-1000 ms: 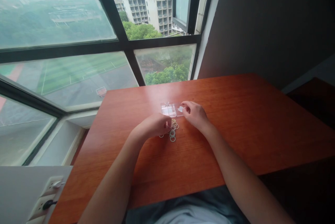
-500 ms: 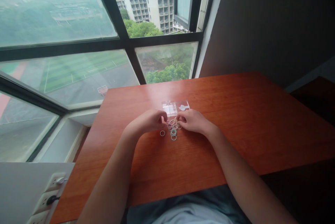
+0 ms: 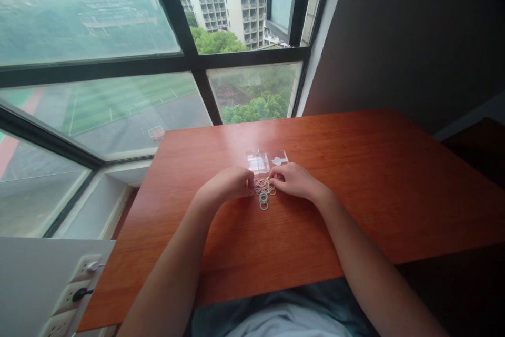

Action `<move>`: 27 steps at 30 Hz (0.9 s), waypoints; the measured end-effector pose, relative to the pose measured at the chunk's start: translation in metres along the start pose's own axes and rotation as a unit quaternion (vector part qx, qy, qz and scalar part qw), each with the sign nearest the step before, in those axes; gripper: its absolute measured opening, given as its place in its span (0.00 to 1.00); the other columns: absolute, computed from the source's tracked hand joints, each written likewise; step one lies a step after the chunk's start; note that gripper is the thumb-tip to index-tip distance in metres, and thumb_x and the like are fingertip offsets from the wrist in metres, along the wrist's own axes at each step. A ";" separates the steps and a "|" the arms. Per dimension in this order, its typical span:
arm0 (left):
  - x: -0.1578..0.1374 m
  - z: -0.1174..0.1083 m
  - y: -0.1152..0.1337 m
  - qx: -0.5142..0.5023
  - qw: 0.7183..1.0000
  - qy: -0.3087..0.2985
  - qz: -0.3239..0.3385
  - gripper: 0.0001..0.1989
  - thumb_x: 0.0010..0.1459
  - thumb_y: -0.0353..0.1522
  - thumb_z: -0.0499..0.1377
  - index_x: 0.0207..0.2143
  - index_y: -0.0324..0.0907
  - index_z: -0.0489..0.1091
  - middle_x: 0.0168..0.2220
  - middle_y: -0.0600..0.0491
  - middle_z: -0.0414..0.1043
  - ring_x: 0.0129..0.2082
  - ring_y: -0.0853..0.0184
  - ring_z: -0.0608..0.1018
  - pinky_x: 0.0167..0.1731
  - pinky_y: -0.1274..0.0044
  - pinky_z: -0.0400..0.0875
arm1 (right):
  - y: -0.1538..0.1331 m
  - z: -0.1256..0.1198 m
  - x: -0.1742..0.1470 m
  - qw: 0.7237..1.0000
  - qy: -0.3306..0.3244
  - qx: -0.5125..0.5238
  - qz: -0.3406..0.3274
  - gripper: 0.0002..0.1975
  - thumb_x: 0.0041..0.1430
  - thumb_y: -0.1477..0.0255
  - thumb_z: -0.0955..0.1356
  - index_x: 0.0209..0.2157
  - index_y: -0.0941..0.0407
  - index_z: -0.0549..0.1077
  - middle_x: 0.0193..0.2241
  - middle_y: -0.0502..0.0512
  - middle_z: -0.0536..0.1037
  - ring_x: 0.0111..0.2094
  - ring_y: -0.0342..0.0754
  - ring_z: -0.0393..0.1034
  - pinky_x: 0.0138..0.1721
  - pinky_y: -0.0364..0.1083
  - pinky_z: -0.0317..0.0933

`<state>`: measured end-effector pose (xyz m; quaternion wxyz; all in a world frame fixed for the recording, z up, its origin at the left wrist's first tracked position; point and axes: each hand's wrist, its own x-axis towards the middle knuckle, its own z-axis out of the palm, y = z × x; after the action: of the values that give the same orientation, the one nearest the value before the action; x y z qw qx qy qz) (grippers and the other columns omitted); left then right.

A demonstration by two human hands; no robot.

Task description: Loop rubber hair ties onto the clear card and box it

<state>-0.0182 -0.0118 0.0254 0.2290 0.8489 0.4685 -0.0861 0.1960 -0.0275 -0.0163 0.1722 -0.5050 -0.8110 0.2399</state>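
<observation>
A small pile of thin pastel rings (image 3: 263,197), like little hair ties, lies loosely overlapped on the wooden table. At its left edge is my left hand (image 3: 236,181), fingers bent down and pinched on a ring, which the fingertips mostly cover. My right hand (image 3: 291,178) rests on the pile's right side, thumb and fingers curled together by a yellowish ring; what they grip, if anything, is hidden. Just beyond the rings, a clear plastic box (image 3: 258,162) lies with its transparent lid (image 3: 280,158) opened to the right, a white shape showing on it.
The reddish-brown table (image 3: 355,169) reaches to the window frame (image 3: 158,66) at the back and a dark wall (image 3: 394,37) on the right. Wall sockets (image 3: 74,292) with plugs are at the lower left, beside the table edge.
The lone ring left of the pile no longer shows in its spot. My left fingers have lowered and closed there. My right hand stays almost in place; the view has shifted slightly.
</observation>
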 end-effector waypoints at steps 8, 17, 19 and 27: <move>0.004 0.004 0.000 -0.003 0.999 0.010 0.049 0.06 0.48 0.30 0.55 0.23 0.39 0.70 0.20 0.54 0.68 0.20 0.72 0.62 0.22 0.78 0.49 | 0.000 -0.001 -0.001 1.000 -0.021 0.004 0.008 0.06 0.54 0.75 0.67 0.32 0.54 0.76 0.26 0.50 0.77 0.28 0.42 0.66 0.29 0.40 0.52; 0.001 -0.005 -0.011 -0.067 0.994 0.027 0.083 0.08 0.50 0.29 0.53 0.28 0.38 0.73 0.25 0.54 0.71 0.24 0.72 0.65 0.24 0.80 0.55 | 0.000 -0.001 -0.001 1.000 -0.015 -0.001 0.010 0.06 0.53 0.75 0.67 0.31 0.55 0.76 0.25 0.49 0.76 0.28 0.41 0.65 0.29 0.40 0.52; 0.001 -0.005 -0.012 -0.072 0.994 0.030 0.079 0.08 0.50 0.30 0.54 0.28 0.38 0.72 0.25 0.54 0.70 0.24 0.72 0.65 0.24 0.80 0.55 | 0.001 -0.001 -0.001 1.000 -0.016 0.002 0.010 0.06 0.53 0.75 0.67 0.32 0.55 0.76 0.25 0.49 0.76 0.28 0.41 0.65 0.29 0.40 0.52; -0.001 -0.004 -0.013 -0.077 0.995 0.040 0.048 0.08 0.50 0.30 0.55 0.31 0.41 0.73 0.26 0.55 0.72 0.23 0.71 0.68 0.23 0.80 0.56 | -0.002 -0.002 0.000 1.000 0.013 0.019 -0.006 0.06 0.53 0.76 0.66 0.31 0.56 0.76 0.24 0.49 0.74 0.26 0.40 0.64 0.27 0.40 0.50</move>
<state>-0.0297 -0.0049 0.0252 0.2789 0.8530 0.4411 -0.0045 0.1960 -0.0280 -0.0131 0.1941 -0.4997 -0.8071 0.2474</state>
